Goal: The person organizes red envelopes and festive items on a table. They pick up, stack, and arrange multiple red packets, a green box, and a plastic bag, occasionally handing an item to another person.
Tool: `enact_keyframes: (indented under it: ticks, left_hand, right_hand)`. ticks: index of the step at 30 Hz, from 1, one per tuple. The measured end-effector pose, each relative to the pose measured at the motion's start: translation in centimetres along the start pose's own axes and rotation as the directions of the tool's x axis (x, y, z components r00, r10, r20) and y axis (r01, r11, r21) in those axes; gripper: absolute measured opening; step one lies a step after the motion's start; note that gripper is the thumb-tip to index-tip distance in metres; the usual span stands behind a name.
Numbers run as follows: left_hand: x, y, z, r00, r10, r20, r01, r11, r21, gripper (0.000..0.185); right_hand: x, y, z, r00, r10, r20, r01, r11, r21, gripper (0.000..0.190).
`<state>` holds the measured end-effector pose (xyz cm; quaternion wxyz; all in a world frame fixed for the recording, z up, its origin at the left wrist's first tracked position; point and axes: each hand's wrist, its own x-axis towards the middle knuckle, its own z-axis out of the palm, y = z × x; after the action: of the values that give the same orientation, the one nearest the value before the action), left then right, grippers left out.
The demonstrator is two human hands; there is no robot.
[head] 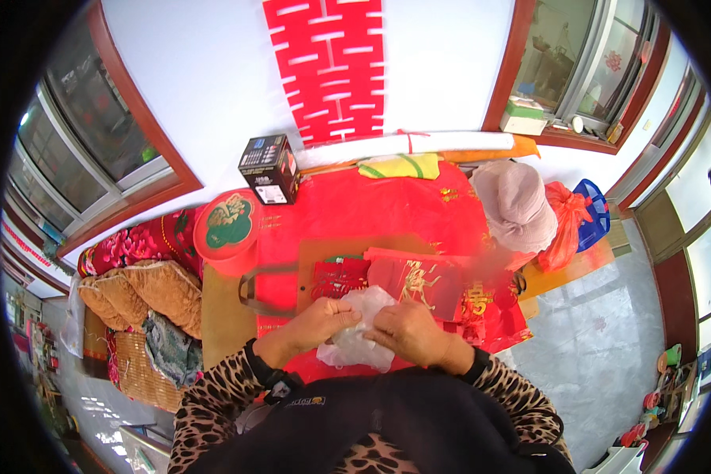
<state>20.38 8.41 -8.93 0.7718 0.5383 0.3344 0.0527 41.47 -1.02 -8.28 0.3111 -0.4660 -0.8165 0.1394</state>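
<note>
Between my two hands, close to my body, hangs a crumpled thin white plastic bag (361, 343). My left hand (326, 323) pinches its left side, thumb on top. My right hand (415, 332) grips the bag's right side with curled fingers. Whether anything lies inside the bag cannot be told. Just beyond the hands, red paper bags with gold print (418, 278) lie on a table covered in red plastic sheet (355, 201). A brown bag with a strap (332, 246) lies under them, and a dark red patterned piece (335, 277) is left of the red bags.
A red lidded bucket (225, 231) and a black printed box (269, 169) stand at the table's left. A folded yellow cloth (400, 166) and a long white roll (426, 143) lie at the back. On the right are a pale sun hat (512, 204) and a red plastic bag (563, 222).
</note>
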Motion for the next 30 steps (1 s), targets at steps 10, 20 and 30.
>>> enact_keyframes:
  ticks: [10,20,30]
  left_hand:
    - [-1.7,-4.5,-5.5,0.942,0.015,-0.336,-0.037,0.997,-0.061,0.017]
    - [-1.7,1.0,0.5,0.858,0.497,-0.129,-0.355,0.756,0.550,0.016]
    - [-1.7,4.0,1.3,0.806,0.591,-0.016,-0.365,0.518,0.774,0.041]
  right_hand:
    - [-5.8,4.3,-1.4,0.896,0.370,0.244,-0.406,0.906,0.117,0.029]
    - [0.5,2.1,-1.9,0.923,0.239,0.301,-0.373,0.366,0.853,0.028]
    - [0.5,2.5,3.7,0.973,0.229,-0.037,-0.174,0.824,0.539,0.010]
